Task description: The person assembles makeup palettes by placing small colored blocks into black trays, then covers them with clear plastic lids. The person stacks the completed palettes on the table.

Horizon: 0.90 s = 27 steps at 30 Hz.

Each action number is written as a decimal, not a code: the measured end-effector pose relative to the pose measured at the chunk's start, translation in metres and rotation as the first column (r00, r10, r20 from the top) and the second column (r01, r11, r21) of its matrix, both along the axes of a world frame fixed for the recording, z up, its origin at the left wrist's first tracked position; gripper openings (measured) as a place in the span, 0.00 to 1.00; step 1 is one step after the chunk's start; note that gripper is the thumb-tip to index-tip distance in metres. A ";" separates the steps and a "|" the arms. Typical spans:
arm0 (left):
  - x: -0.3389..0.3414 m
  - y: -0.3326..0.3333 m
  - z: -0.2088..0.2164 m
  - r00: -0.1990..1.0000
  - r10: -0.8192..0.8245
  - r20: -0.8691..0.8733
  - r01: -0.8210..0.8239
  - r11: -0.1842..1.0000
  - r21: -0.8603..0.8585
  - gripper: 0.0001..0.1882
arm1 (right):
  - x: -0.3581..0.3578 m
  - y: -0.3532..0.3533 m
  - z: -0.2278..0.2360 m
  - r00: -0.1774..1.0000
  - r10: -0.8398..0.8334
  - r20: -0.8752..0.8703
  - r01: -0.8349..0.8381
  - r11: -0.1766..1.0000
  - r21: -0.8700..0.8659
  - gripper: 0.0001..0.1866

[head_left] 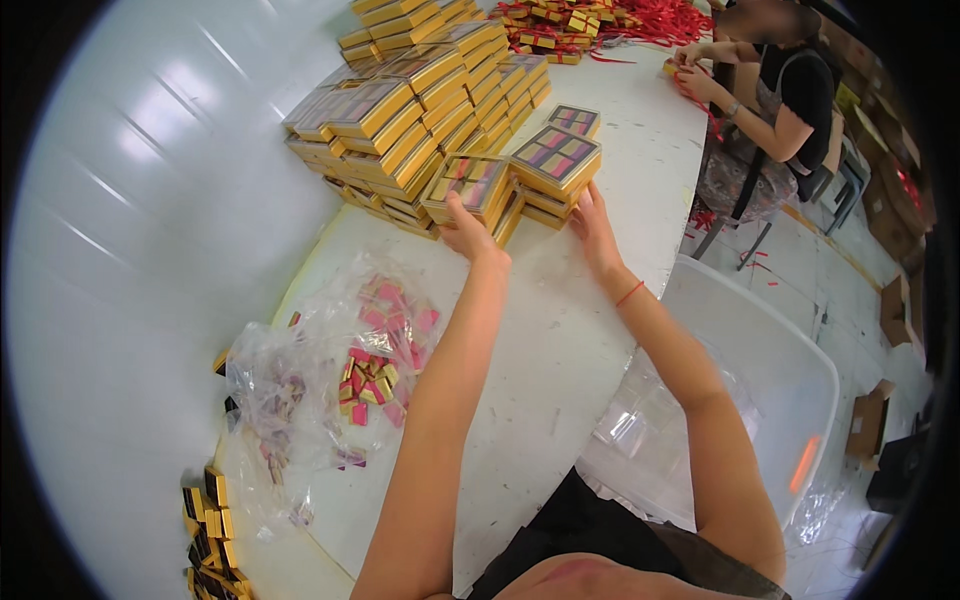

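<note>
My left hand is closed on a gold box with a clear lid, its thumb on top and its fingers hidden beneath or behind. Small pink and gold wrapped pieces show through that lid. The box rests on or just above other gold boxes; which one I cannot tell. Against the right side of a short stack of gold boxes lies my right hand, its fingers stretched out along the edge. The top box there shows pink, purple and gold pieces. A further clear-lidded box sits just behind.
A tall pile of gold boxes fills the table's far left. Clear plastic bags hold pink and gold pieces. Red ribbons lie at the back, near a seated co-worker. A white bin stands right of the table.
</note>
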State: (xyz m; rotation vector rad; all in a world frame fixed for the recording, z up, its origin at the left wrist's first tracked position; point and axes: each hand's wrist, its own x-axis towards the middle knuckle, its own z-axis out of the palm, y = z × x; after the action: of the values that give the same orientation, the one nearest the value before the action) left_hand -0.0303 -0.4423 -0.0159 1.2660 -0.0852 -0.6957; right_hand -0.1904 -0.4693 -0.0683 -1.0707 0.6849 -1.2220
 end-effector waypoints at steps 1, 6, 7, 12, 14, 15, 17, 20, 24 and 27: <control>-0.003 0.000 -0.003 1.000 -0.017 0.005 0.017 1.000 -0.021 0.49 | 0.004 -0.010 0.001 1.000 -0.005 0.013 0.005 1.000 0.023 0.50; -0.022 0.005 0.003 0.991 -0.136 -0.020 0.137 0.989 0.059 0.56 | 0.033 -0.033 0.039 0.964 -0.257 -0.066 0.261 0.963 0.067 0.58; -0.030 0.003 0.008 0.985 -0.169 -0.034 0.172 0.980 0.096 0.58 | 0.031 -0.050 0.035 0.954 -0.292 -0.063 0.297 0.950 0.094 0.59; -0.053 0.010 0.004 0.952 -0.305 -0.030 0.305 0.937 0.168 0.65 | 0.030 -0.095 0.036 0.949 -0.316 -0.001 0.312 0.938 0.150 0.62; -0.060 0.022 0.001 0.938 -0.335 -0.084 0.333 0.942 -0.036 0.63 | 0.019 -0.115 0.034 0.955 -0.298 0.010 0.294 0.948 0.124 0.62; -0.066 0.033 0.007 0.928 -0.356 -0.110 0.342 0.931 -0.130 0.62 | 0.015 -0.117 0.033 0.956 -0.293 0.014 0.290 0.950 0.120 0.62; -0.063 0.045 0.010 0.962 -0.271 -0.017 0.269 0.960 -0.071 0.47 | 0.002 -0.113 0.027 0.940 -0.333 0.076 0.325 0.940 0.105 0.58; -0.004 0.004 -0.046 0.918 -0.030 0.395 0.074 0.993 -0.096 0.27 | 0.015 -0.077 0.005 0.913 -0.376 0.156 0.358 0.925 0.128 0.50; 0.080 -0.063 -0.059 0.392 -0.275 0.878 0.422 0.902 0.094 0.21 | 0.026 -0.009 0.014 0.967 -0.218 0.127 0.197 0.967 0.159 0.43; 0.077 -0.072 -0.052 -0.096 -0.456 0.885 0.390 0.801 0.455 0.30 | 0.013 -0.015 0.013 0.972 -0.235 0.024 0.235 0.972 0.027 0.40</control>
State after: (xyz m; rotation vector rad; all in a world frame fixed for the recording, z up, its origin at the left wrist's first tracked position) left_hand 0.0470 -0.5147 -0.0682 1.5672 -1.8089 -0.1615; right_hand -0.1779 -0.4844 -0.0553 -0.9706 0.8206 -1.4252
